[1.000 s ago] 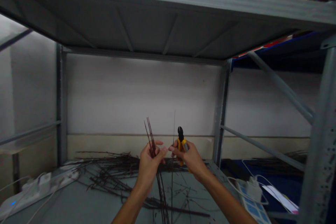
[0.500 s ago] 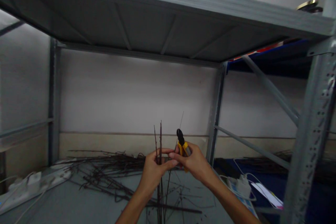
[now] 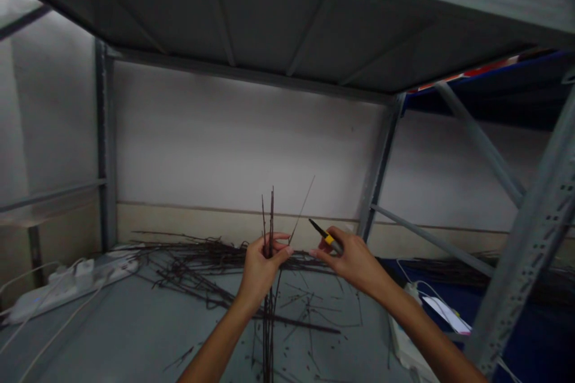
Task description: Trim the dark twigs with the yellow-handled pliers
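My left hand (image 3: 263, 260) is closed around a few thin dark twigs (image 3: 268, 335) that stand upright over the shelf. Between its thumb and fingers it also pinches a finer twig (image 3: 302, 208), which slants up to the right. To the right, apart from the twigs, my right hand (image 3: 348, 254) grips a pair of cutting pliers (image 3: 330, 239) with yellow and grey handles and black jaws. The jaws point up and left; part of the handles is hidden in the palm.
A pile of dark twigs (image 3: 215, 254) lies across the back of the grey shelf (image 3: 135, 323). Small cut bits are scattered near the middle. White power strips (image 3: 54, 299) with cables sit at left. The upper shelf (image 3: 269, 18) hangs overhead; a metal post (image 3: 530, 239) stands at right.
My right hand with the pliers has moved right, away from my left hand. The fine twig now leans further right in my left hand. The view has shifted slightly.
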{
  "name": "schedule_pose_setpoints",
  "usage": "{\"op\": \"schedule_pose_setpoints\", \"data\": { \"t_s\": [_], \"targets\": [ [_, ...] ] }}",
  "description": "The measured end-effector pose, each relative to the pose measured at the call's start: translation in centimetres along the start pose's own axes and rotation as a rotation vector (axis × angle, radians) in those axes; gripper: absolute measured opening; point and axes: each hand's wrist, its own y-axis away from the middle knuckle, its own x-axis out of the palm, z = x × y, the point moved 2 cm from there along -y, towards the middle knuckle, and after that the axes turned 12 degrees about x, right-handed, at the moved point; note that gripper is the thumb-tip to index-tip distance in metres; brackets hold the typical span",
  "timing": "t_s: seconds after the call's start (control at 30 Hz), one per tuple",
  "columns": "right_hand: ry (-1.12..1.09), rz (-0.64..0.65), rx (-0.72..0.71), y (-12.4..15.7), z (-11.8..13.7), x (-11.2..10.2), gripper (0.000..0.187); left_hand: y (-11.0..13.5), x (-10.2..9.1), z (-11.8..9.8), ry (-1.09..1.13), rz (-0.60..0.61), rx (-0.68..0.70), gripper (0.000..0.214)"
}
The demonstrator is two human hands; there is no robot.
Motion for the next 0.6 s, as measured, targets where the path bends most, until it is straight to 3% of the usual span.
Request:
{"op": "schedule_pose_setpoints", "data": {
  "t_s": [0.2, 0.6],
  "targets": [
    [0.096, 0.044, -0.032, 0.2, 0.8, 1.0, 0.028, 0.1, 0.4, 0.0, 0.017, 0.006, 0.004, 0.037],
    [0.183, -0.002, -0.102, -1.0, 1.7, 1.2, 0.027, 0.1, 0.1, -0.6, -0.01, 0.057, 0.005, 0.033]
  ]
}}
